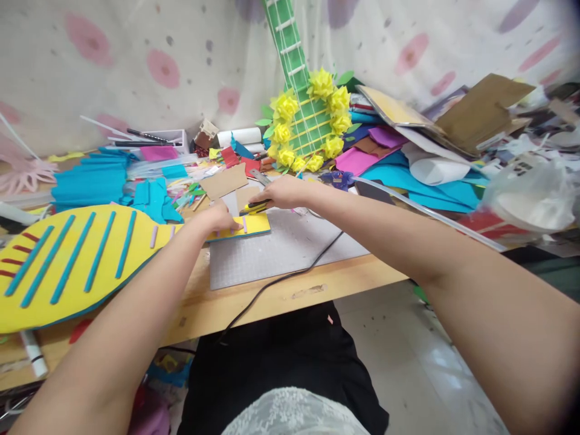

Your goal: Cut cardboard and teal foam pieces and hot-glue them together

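A yellow guitar-shaped cutout (pixel 58 254) with a blue edge lies on the left of the table. Blue bars, dark red bars and small lilac strips decorate its face. My left hand (pixel 216 219) is closed on its narrow neck (pixel 259 223), its fingertips pressing near the lilac strips. Just beyond the neck, my right hand (pixel 281 193) is closed around a yellow and black utility knife (pixel 254 208), the fingers partly hidden by the hand. Beneath the neck's end is a grey cutting mat (pixel 290 248).
A green paper guitar with yellow flowers (pixel 312 124) leans against the curtain. Blue crepe paper (pixel 93 178), cardboard scraps (pixel 224 181) and coloured sheets (pixel 421 181) crowd the back. A black cord (pixel 272 282) crosses the mat and the table's front edge.
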Action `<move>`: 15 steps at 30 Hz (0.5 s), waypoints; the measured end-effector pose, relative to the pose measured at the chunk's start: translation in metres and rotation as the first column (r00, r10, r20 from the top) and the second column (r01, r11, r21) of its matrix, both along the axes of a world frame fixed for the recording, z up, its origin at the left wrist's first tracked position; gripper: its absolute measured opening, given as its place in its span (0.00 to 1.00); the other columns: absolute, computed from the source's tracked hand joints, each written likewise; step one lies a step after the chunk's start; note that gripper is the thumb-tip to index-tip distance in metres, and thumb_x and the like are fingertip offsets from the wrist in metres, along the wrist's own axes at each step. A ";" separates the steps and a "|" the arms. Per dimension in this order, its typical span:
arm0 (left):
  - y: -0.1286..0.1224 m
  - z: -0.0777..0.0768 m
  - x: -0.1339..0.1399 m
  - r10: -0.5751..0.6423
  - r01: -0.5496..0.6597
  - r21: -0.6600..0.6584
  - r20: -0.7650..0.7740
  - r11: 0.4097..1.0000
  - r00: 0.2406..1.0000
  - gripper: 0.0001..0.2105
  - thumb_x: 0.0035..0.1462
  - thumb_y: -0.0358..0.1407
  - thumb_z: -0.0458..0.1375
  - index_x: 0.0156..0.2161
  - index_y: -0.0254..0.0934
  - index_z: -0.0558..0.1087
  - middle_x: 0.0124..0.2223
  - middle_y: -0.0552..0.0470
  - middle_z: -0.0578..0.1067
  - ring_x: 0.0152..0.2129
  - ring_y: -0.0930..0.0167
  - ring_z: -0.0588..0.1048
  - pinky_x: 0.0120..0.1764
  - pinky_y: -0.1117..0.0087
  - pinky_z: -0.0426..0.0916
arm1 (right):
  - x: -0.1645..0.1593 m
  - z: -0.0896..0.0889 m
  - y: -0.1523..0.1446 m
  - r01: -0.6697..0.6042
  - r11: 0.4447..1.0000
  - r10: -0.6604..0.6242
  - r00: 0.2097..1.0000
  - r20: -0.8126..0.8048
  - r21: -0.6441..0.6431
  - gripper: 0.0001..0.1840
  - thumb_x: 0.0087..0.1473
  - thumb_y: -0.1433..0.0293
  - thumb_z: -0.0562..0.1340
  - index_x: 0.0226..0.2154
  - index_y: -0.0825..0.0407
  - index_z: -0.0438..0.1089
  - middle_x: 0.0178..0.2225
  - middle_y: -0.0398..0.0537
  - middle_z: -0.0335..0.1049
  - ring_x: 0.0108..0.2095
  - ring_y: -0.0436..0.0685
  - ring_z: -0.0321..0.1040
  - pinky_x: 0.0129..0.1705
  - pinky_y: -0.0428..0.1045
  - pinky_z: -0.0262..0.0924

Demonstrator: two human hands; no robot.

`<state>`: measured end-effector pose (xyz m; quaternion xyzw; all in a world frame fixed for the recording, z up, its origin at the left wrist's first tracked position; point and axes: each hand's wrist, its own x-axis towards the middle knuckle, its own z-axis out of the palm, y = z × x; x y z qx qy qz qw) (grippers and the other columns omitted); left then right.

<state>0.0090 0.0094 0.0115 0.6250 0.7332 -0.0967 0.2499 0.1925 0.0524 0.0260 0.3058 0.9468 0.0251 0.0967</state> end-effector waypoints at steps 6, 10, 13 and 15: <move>-0.008 0.005 0.005 0.023 -0.026 0.031 0.072 0.999 0.997 0.28 0.40 0.38 0.65 0.50 0.36 0.68 0.34 0.46 0.77 0.24 0.65 0.75 0.20 0.72 0.63 | -0.009 0.002 0.001 -0.014 1.000 0.013 0.999 0.049 0.017 0.24 0.57 0.66 0.55 0.56 0.38 0.60 0.46 0.46 0.72 0.37 0.53 0.67 0.32 0.46 0.46; -0.009 0.009 0.008 0.044 -0.045 0.009 0.063 0.999 0.997 0.29 0.41 0.38 0.65 0.51 0.34 0.66 0.33 0.46 0.77 0.23 0.65 0.75 0.21 0.72 0.64 | -0.010 0.004 0.000 -0.032 0.999 0.029 0.996 0.082 0.027 0.24 0.57 0.67 0.54 0.56 0.39 0.60 0.45 0.47 0.72 0.38 0.54 0.67 0.32 0.47 0.46; -0.011 0.013 0.010 0.059 -0.059 0.009 0.043 0.998 0.997 0.31 0.40 0.39 0.66 0.51 0.34 0.66 0.33 0.45 0.77 0.25 0.63 0.76 0.23 0.71 0.66 | -0.008 0.003 0.001 -0.030 0.999 0.028 0.997 0.078 0.030 0.24 0.57 0.67 0.53 0.56 0.38 0.59 0.45 0.46 0.72 0.38 0.54 0.67 0.32 0.47 0.46; -0.013 0.015 0.011 0.076 -0.077 0.030 0.025 0.997 0.997 0.33 0.37 0.42 0.67 0.51 0.34 0.67 0.34 0.44 0.77 0.27 0.62 0.76 0.25 0.69 0.68 | -0.007 0.002 0.002 -0.023 0.999 0.021 0.997 0.078 0.032 0.25 0.57 0.67 0.53 0.57 0.37 0.59 0.45 0.46 0.72 0.38 0.54 0.67 0.32 0.47 0.46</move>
